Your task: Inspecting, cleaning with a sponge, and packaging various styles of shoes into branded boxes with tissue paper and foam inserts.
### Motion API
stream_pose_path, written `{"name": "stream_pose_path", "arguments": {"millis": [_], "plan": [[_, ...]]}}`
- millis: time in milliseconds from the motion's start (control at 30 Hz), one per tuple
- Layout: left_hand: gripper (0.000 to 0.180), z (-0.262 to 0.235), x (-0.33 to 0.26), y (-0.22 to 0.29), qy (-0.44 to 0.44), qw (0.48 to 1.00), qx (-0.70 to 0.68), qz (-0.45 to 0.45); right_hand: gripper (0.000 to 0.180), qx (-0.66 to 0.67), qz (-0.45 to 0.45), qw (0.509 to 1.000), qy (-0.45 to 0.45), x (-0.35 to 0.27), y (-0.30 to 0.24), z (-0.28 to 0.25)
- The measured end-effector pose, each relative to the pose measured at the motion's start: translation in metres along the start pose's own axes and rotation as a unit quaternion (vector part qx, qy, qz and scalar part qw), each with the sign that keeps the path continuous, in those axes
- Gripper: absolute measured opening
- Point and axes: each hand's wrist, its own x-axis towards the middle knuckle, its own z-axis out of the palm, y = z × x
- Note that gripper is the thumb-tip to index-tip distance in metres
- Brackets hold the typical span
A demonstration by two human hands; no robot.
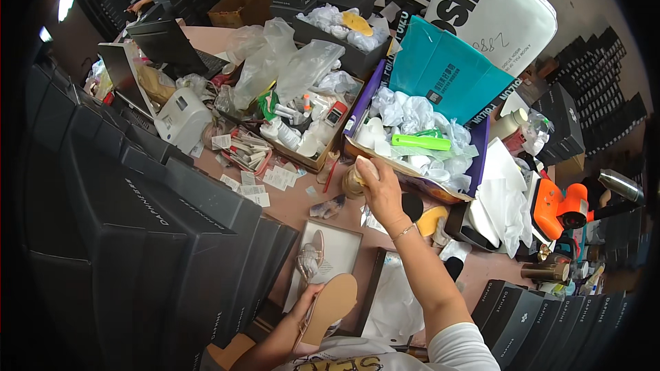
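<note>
My left hand (pixel 300 307), at the lower middle, is closed around a sandal (pixel 331 300) with its tan sole turned up toward me. Below it, an open shoebox (pixel 352 240) holds another strappy sandal (pixel 311 255). My right hand (pixel 382 196) reaches forward to a small glass jar (pixel 353 183) on the table. Its fingers are closed on a small whitish piece (pixel 367 167) at the jar's top; whether this is a lid or a pad I cannot tell. A second box with white tissue paper (pixel 394 302) lies under my right forearm.
Dark shoeboxes are stacked at left (pixel 130 213) and lower right (pixel 550 323). Ahead stand a purple carton (pixel 482 154) of crumpled wrapping and a carton (pixel 330 158) of bottles. A label printer (pixel 184 122), an orange tool (pixel 560 206) and loose paper labels (pixel 280 177) lie around.
</note>
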Motion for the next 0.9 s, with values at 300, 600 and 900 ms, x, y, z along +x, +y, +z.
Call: {"name": "stream_pose_path", "arguments": {"millis": [300, 600, 900], "plan": [[0.057, 0.016, -0.024, -0.014, -0.019, 0.999, 0.042, 0.003, 0.062, 0.131, 0.026, 0.991, 0.017, -0.007, 0.015, 0.014], [0.053, 0.007, -0.054, -0.018, -0.013, 0.967, 0.253, 0.001, 0.062, 0.136, 0.033, 0.990, 0.015, -0.005, 0.022, -0.004], [0.064, 0.007, -0.042, -0.041, -0.203, 0.971, 0.105, -0.075, 0.038, 0.609, 0.432, 0.538, 0.392, -0.100, 0.027, -0.044]]}}
